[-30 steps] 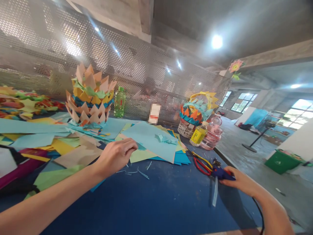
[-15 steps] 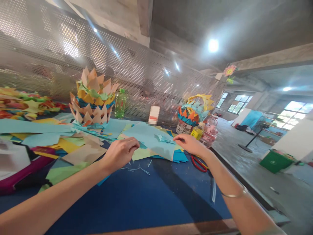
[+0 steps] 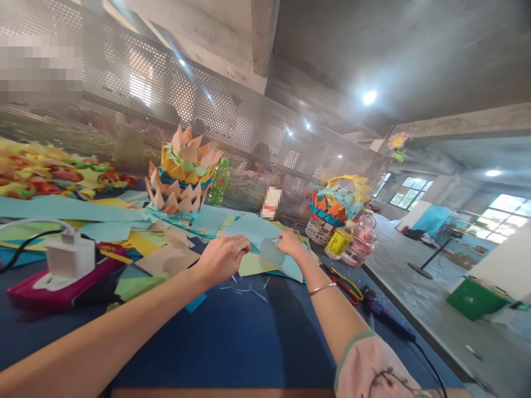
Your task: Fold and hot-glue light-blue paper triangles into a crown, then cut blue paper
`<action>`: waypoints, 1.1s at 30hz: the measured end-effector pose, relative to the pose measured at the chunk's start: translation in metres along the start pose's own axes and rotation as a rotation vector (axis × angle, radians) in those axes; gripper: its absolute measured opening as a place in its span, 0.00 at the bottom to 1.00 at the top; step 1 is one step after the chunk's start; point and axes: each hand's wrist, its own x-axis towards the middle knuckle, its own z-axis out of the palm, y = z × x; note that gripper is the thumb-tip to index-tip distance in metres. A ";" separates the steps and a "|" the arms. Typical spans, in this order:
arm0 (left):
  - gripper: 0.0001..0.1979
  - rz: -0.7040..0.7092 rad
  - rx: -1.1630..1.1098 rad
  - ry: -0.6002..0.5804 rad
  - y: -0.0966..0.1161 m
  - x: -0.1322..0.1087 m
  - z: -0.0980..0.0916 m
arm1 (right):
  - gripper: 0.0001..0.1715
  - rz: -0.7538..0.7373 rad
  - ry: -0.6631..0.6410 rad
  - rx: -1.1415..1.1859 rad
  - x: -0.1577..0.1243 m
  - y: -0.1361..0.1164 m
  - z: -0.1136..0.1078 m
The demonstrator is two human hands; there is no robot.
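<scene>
Reaching over the blue sheet [image 3: 254,225], my right grip [image 3: 291,246] is narrow, thumb and fingertips close together at the folded piece [image 3: 275,241]. Most of that piece is hidden under my fingers, so I cannot tell whether I am holding it or just touching it. My left grip [image 3: 222,257] is curled nearly closed at the near left edge of the sheet; whatever may be pinched inside is turned away from view.

Writing shows on the yellow label of the small bottle [image 3: 340,241], but it is too blurred to read. The green bin [image 3: 477,298] has a pale mark, also illegible. Pixel blocks cover the white item [image 3: 271,203] with its red band, and another blocked patch fills the upper left corner.

My right forearm covers part of the red-and-yellow tool [image 3: 352,284]. The small bottle hides part of the pink jug [image 3: 365,243], and my pink sleeve [image 3: 375,367] is cut off by the bottom edge. People behind the mesh [image 3: 232,132] are hard to make out.

About 1 second ago my right grip was on the glue gun [image 3: 390,319]; now that lies on the table [image 3: 232,354], well apart from both hands. My left grip has kept its curl. The magenta strip [image 3: 53,293] and white charger [image 3: 70,257] show more fully than 0.5 seconds ago.
</scene>
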 end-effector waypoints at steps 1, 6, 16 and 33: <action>0.11 -0.004 -0.002 -0.005 0.000 0.000 0.000 | 0.18 -0.005 0.019 0.018 -0.004 -0.003 0.000; 0.11 -0.015 -0.013 -0.025 0.002 -0.001 0.002 | 0.14 -0.087 0.104 0.172 -0.029 -0.018 -0.007; 0.11 -0.047 -0.018 -0.063 -0.002 0.000 0.005 | 0.10 -0.303 0.262 0.502 -0.068 -0.026 0.006; 0.10 -0.119 -0.042 -0.135 0.001 -0.001 0.003 | 0.18 -0.343 0.282 0.652 -0.068 -0.027 0.016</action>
